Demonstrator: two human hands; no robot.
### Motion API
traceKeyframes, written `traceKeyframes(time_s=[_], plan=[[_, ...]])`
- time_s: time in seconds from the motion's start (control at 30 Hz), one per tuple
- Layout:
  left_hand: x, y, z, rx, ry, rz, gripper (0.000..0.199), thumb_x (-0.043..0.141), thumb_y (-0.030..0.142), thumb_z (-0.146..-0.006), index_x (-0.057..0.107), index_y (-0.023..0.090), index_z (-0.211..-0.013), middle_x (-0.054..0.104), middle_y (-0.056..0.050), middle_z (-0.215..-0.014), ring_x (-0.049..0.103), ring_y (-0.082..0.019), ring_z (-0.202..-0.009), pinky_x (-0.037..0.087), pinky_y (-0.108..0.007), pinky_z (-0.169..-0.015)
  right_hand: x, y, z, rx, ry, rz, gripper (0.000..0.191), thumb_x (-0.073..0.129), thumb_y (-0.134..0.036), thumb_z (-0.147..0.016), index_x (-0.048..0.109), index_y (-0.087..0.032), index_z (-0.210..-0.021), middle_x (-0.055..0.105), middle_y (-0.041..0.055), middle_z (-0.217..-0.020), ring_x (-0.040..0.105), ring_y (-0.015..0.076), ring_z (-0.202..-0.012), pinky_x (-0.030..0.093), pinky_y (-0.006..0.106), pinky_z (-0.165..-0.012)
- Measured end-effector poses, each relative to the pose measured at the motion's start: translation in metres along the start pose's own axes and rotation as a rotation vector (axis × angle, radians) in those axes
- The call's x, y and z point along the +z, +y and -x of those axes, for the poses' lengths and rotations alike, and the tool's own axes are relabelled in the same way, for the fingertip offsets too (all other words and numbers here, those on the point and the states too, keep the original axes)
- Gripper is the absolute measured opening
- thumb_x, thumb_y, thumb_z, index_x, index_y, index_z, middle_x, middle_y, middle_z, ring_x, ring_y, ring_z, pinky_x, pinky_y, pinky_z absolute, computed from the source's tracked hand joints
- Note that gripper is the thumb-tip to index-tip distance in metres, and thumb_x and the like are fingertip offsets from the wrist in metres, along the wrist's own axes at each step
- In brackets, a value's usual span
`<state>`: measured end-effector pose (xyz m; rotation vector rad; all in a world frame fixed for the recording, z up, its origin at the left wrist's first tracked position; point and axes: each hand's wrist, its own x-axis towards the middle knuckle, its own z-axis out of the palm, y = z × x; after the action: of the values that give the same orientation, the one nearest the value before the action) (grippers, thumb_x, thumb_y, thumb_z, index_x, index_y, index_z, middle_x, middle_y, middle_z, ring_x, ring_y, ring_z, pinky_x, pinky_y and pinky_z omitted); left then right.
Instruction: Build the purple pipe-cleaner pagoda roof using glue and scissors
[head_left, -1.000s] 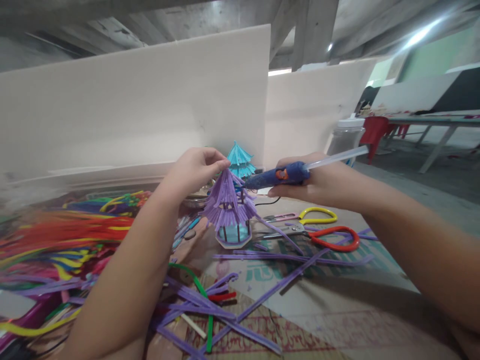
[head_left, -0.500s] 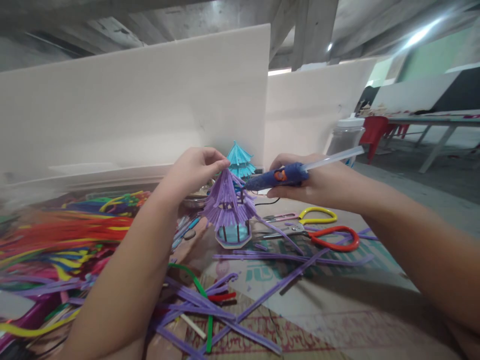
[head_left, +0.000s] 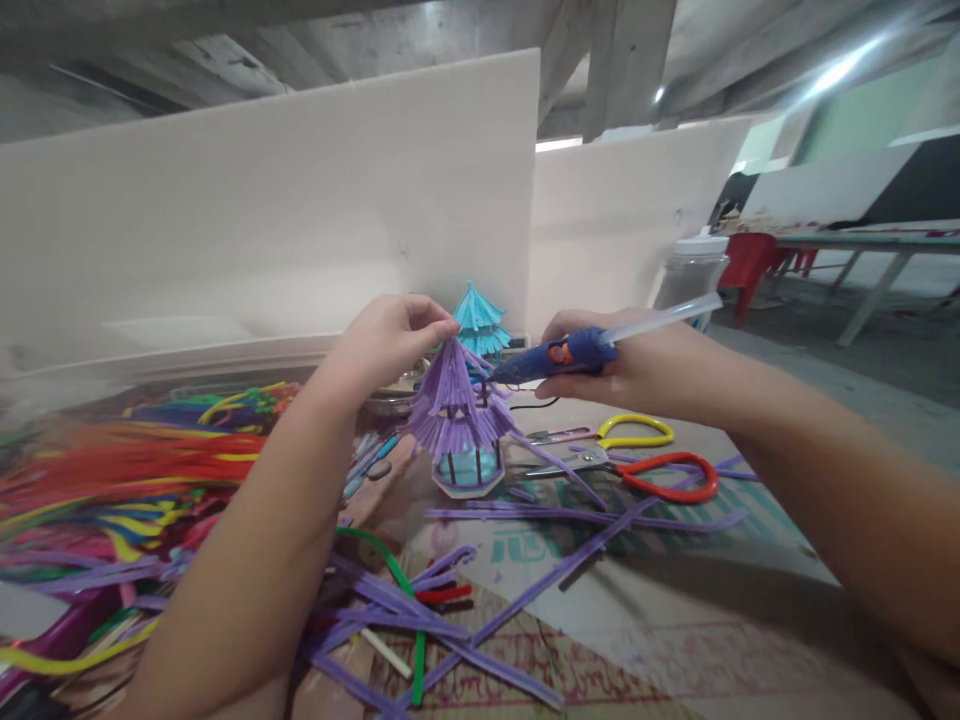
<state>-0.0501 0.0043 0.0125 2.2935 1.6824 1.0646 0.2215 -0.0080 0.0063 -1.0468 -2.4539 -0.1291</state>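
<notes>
A small purple pavilion model point(head_left: 463, 430) with a two-tiered roof of pipe cleaners stands upright on the table. My left hand point(head_left: 401, 335) pinches the tip of its roof between thumb and fingers. In my right hand point(head_left: 581, 340) is a blue hot glue gun point(head_left: 559, 357), a clear glue stick point(head_left: 664, 318) jutting from its back end. Its nozzle points left at the right side of the upper roof; whether it touches cannot be made out. Just behind stands a similar turquoise pavilion model point(head_left: 480, 315), partly hidden by the purple one.
Scissors with red handles point(head_left: 667, 478) and scissors with yellow handles point(head_left: 636, 430) lie to the right. Purple pipe cleaners point(head_left: 517, 600) are strewn in front. A colourful pipe cleaner pile point(head_left: 150, 470) covers the left. A lidded jar point(head_left: 690, 275) and white boards point(head_left: 300, 220) stand behind.
The glue gun has tilted very slightly and its glue stick has dipped a little at the back. Both hands stay in nearly the same place.
</notes>
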Motion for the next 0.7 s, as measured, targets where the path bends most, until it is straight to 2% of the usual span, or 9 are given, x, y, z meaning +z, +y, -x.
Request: traceKeyframes(time_s=[0.23, 0.6, 0.7], plan=[[-0.0004, 0.0004, -0.0004, 0.009, 0.004, -0.003, 0.034, 0.061, 0.046, -0.083, 0.074, 0.016, -0.090, 0.070, -0.003, -0.077, 0.059, -0.016, -0.067, 0.039, -0.027, -0.060, -0.0009, -0.0009, -0.0006, -0.022, -0.010, -0.008, 0.031, 0.067, -0.052, -0.083, 0.066, -0.024, -0.098, 0.070, -0.0015, -0.078, 0.059, 0.0147, -0.064, 0.032, 0.025, -0.057], [0.0007, -0.0004, -0.0011, 0.007, -0.001, 0.007, 0.034, 0.061, 0.047, -0.083, 0.073, 0.016, -0.090, 0.070, -0.003, -0.076, 0.059, -0.015, -0.065, 0.038, -0.027, -0.059, -0.0013, 0.0005, 0.0028, -0.055, -0.029, 0.007, 0.041, 0.066, -0.057, -0.083, 0.068, -0.027, -0.111, 0.074, 0.0000, -0.090, 0.064, 0.0171, -0.072, 0.035, 0.026, -0.059], [0.0001, -0.0009, -0.0013, 0.028, 0.003, 0.001, 0.035, 0.061, 0.047, -0.083, 0.073, 0.015, -0.090, 0.070, -0.004, -0.076, 0.059, -0.015, -0.065, 0.038, -0.027, -0.059, -0.0008, 0.0012, 0.0037, -0.072, -0.028, 0.022, 0.038, 0.066, -0.056, -0.083, 0.069, -0.028, -0.108, 0.074, 0.0000, -0.089, 0.064, 0.0174, -0.073, 0.035, 0.026, -0.060]])
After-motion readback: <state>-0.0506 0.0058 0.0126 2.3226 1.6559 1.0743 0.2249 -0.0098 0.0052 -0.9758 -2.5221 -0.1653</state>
